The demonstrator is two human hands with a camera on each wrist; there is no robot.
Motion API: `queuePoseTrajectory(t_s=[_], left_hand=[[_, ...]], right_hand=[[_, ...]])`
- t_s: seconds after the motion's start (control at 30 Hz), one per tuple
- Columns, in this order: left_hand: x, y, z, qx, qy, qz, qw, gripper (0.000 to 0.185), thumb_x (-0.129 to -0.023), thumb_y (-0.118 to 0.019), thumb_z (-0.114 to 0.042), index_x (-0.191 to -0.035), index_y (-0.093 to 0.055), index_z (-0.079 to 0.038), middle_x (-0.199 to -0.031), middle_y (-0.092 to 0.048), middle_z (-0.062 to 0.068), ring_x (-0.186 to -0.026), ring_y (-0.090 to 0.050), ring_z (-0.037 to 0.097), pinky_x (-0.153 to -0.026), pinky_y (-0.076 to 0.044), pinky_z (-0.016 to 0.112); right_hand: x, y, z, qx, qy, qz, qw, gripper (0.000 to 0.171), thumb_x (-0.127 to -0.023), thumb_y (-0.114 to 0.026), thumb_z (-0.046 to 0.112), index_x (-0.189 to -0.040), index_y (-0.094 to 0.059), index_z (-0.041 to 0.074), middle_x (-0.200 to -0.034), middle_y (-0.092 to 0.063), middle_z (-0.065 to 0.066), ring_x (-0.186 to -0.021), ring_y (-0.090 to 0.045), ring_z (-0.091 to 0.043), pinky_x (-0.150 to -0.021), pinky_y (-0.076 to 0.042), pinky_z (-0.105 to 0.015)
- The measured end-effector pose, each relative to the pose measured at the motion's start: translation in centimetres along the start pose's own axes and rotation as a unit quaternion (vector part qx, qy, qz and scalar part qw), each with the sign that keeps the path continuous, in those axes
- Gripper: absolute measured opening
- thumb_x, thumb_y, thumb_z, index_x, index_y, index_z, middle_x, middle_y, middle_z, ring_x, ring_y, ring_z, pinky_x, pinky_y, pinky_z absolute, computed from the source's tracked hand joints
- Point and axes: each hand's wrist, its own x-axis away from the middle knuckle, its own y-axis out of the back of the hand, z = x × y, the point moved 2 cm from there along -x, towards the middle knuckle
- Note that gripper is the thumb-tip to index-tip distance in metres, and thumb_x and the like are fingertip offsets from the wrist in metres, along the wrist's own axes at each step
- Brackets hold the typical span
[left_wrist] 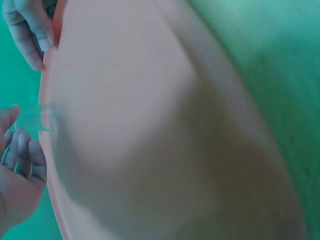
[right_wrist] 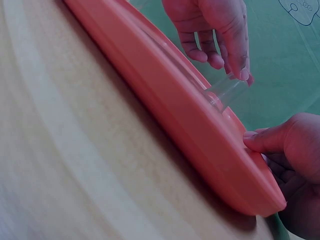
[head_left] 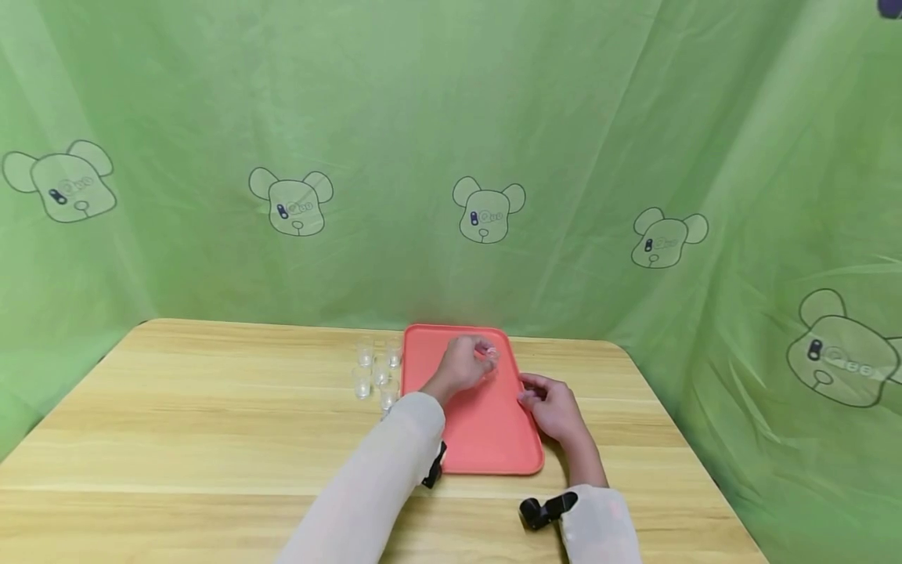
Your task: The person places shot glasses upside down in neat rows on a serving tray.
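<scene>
A pink-red tray [head_left: 486, 439] lies on the table, its long side running away from me. Over its far right part my left hand [head_left: 461, 364] pinches a small clear cup [right_wrist: 227, 92] between thumb and fingertips. The cup's base is down at the tray surface, near the right rim, as the right wrist view shows. At the tray's right edge my right hand [head_left: 557, 407] grips the rim, with its thumb [right_wrist: 260, 142] on top and the other fingers curled below, on the outer side.
Several more small clear cups [head_left: 362, 384] stand in a cluster just left of the tray. The wooden table [head_left: 211, 439] reaches back to a green curtain [head_left: 395, 266] with printed bear heads. Black wrist cameras [head_left: 543, 513] sit on both forearms.
</scene>
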Motion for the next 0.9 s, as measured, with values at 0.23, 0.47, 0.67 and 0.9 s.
queuePoseTrajectory(t_s=[0.23,0.47,0.67,0.9], left_hand=[[0.2,1.4,-1.1,-0.016,-0.009,0.022,0.9996,0.036,-0.097,-0.072,-0.019,-0.131,-0.067,-0.006,-0.123,-0.066,0.007,-0.085,-0.064,0.011,-0.083,-0.054,0.03],[0.6,3.5,-2.7,-0.028,-0.041,0.03,0.9983,0.037,-0.095,-0.075,-0.016,-0.131,-0.068,-0.008,-0.127,-0.065,0.01,-0.09,-0.062,0.014,-0.08,-0.053,0.029],[1.4,5.5,-4.1,-0.045,-0.079,0.044,0.9949,0.041,-0.095,-0.074,-0.014,-0.134,-0.065,-0.006,-0.13,-0.064,0.011,-0.093,-0.062,0.015,-0.08,-0.054,0.026],[2.7,8.1,-4.6,-0.07,-0.119,0.049,0.9892,0.042,-0.095,-0.075,-0.017,-0.134,-0.065,-0.007,-0.126,-0.064,0.009,-0.083,-0.063,0.011,-0.072,-0.054,0.023]], right_hand=[[0.0,0.0,0.0,0.007,0.002,-0.002,1.0,0.038,-0.098,-0.065,0.004,-0.136,-0.064,0.0,-0.109,-0.072,-0.015,-0.099,-0.065,-0.025,-0.077,-0.053,-0.029],[0.1,0.0,0.0,0.008,-0.002,0.003,1.0,0.038,-0.1,-0.063,0.005,-0.137,-0.063,0.0,-0.111,-0.071,-0.016,-0.099,-0.064,-0.026,-0.078,-0.053,-0.031],[0.0,-0.1,0.1,0.005,-0.009,0.006,1.0,0.039,-0.1,-0.063,0.006,-0.138,-0.062,0.002,-0.114,-0.07,-0.016,-0.101,-0.064,-0.026,-0.077,-0.053,-0.028],[0.0,-0.1,0.2,0.011,-0.008,0.001,1.0,0.038,-0.1,-0.063,0.005,-0.138,-0.062,0.001,-0.114,-0.07,-0.016,-0.101,-0.063,-0.027,-0.079,-0.052,-0.031]])
